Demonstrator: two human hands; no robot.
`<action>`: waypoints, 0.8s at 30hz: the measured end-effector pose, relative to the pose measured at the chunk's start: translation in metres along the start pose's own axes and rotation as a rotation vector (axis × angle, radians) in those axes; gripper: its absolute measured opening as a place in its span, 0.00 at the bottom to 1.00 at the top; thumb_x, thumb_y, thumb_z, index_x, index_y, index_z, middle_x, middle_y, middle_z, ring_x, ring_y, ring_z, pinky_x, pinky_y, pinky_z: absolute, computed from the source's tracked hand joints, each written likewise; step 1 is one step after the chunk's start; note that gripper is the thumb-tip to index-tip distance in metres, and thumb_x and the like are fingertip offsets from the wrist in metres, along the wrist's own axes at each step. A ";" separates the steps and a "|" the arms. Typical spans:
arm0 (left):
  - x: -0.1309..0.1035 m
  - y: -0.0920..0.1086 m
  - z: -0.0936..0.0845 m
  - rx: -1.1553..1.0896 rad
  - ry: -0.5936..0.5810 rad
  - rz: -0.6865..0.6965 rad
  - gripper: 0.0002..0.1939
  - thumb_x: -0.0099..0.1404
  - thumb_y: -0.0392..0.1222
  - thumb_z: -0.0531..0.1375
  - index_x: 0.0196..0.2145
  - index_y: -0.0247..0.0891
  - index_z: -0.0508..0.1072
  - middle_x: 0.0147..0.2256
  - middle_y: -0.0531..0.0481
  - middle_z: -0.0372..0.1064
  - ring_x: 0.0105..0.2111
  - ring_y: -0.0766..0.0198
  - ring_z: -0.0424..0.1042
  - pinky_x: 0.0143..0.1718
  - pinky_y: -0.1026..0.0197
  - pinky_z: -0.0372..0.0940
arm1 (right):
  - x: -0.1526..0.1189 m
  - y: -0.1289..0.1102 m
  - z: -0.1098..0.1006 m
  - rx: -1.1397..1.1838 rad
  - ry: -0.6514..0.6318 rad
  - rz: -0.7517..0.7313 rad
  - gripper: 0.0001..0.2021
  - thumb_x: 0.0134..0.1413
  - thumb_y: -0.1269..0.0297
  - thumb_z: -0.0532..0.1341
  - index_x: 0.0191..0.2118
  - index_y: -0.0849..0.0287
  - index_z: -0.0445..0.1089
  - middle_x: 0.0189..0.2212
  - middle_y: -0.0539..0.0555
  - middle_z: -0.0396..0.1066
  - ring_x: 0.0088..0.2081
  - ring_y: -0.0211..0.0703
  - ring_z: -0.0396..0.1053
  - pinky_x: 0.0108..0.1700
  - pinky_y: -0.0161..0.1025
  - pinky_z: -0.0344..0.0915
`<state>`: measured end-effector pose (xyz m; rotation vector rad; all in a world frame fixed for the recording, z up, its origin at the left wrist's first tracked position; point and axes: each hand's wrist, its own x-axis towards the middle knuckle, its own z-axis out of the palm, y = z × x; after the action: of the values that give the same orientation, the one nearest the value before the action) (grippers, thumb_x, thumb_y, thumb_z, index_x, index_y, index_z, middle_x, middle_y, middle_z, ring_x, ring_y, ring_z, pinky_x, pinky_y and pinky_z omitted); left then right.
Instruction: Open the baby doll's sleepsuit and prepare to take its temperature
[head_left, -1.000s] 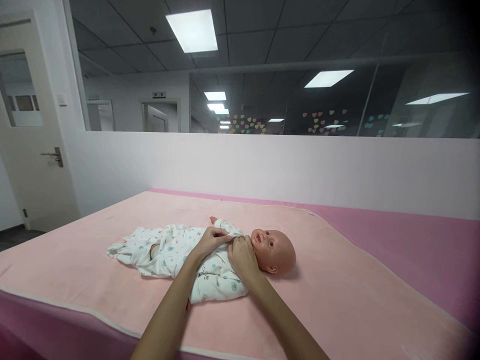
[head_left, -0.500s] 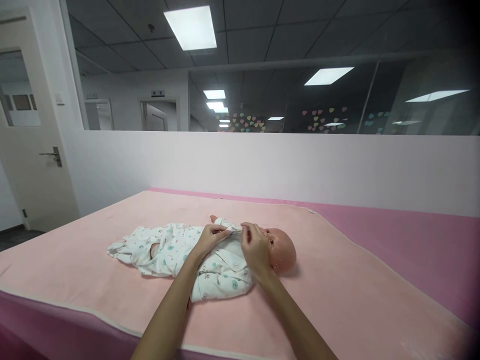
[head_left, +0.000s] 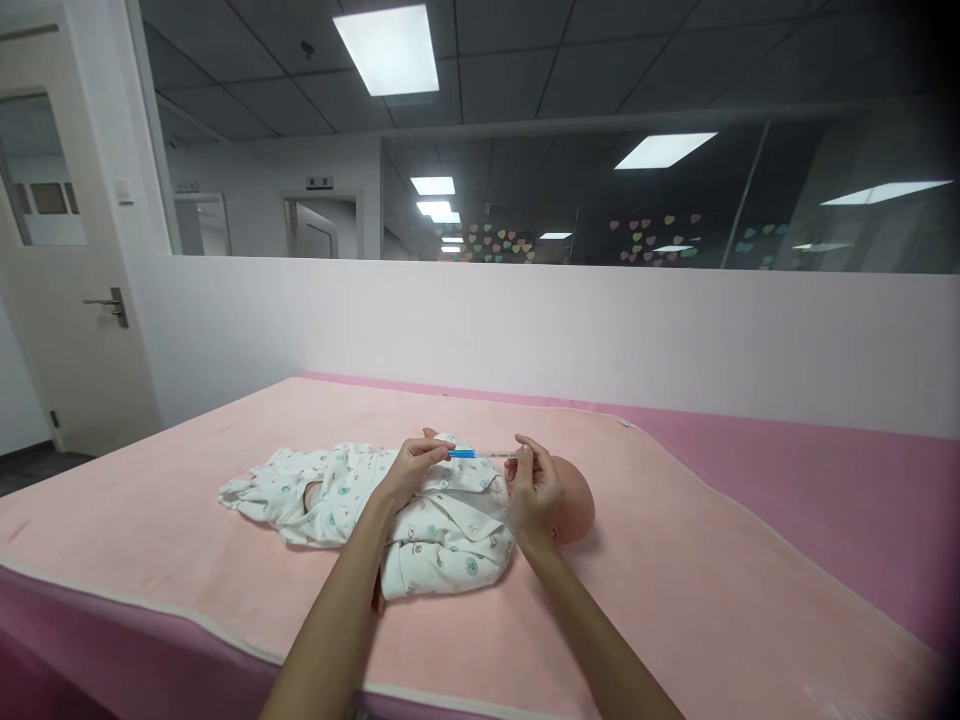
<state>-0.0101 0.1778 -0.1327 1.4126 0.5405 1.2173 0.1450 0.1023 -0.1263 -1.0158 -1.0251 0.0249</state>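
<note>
A slim thermometer (head_left: 487, 455), blue at its left end and clear along the rest, lies level between my hands above the chest of a baby doll (head_left: 574, 500). My left hand (head_left: 411, 472) pinches the blue end. The fingertips of my right hand (head_left: 534, 490) close on the clear end, in front of the doll's face, which they mostly hide. Face up, the doll wears a white printed outfit (head_left: 450, 550) with loose, rumpled legs toward the left. One small doll hand (head_left: 430, 433) shows past the far sleeve.
The doll lies on a peach pad (head_left: 712, 600) with a pale edge, over a pink surface (head_left: 825, 500). Behind stands a white half wall (head_left: 600, 340) with glass above. A door (head_left: 67, 300) is at the far left.
My right hand has turned and shifted slightly right, away from my left. The thermometer now shows plainly between them, while the doll's eyes have become hidden.
</note>
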 end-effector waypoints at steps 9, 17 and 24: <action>-0.012 0.011 0.024 0.362 -0.216 0.022 0.18 0.54 0.50 0.58 0.34 0.32 0.76 0.32 0.44 0.72 0.34 0.63 0.67 0.35 0.65 0.60 | 0.015 -0.043 -0.015 0.026 0.343 -0.040 0.17 0.53 0.56 0.53 0.44 0.63 0.64 0.30 0.54 0.66 0.31 0.35 0.66 0.33 0.33 0.65; -0.013 -0.002 0.032 0.853 -0.271 0.234 0.15 0.57 0.48 0.54 0.39 0.43 0.74 0.36 0.49 0.71 0.35 0.63 0.66 0.37 0.64 0.58 | -0.054 -0.037 -0.101 -0.452 0.227 -0.594 0.09 0.44 0.72 0.62 0.35 0.59 0.69 0.28 0.52 0.71 0.30 0.39 0.69 0.34 0.38 0.67; -0.014 -0.001 0.034 0.812 -0.240 0.220 0.13 0.55 0.46 0.55 0.35 0.42 0.76 0.34 0.50 0.72 0.34 0.63 0.67 0.36 0.65 0.59 | -0.097 -0.014 -0.149 -0.741 -0.296 -0.749 0.06 0.52 0.67 0.56 0.37 0.57 0.67 0.35 0.52 0.71 0.37 0.40 0.70 0.40 0.36 0.68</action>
<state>0.0147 0.1510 -0.1334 2.3198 0.7683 1.0055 0.1912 -0.0521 -0.2030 -1.2382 -1.6977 -0.8975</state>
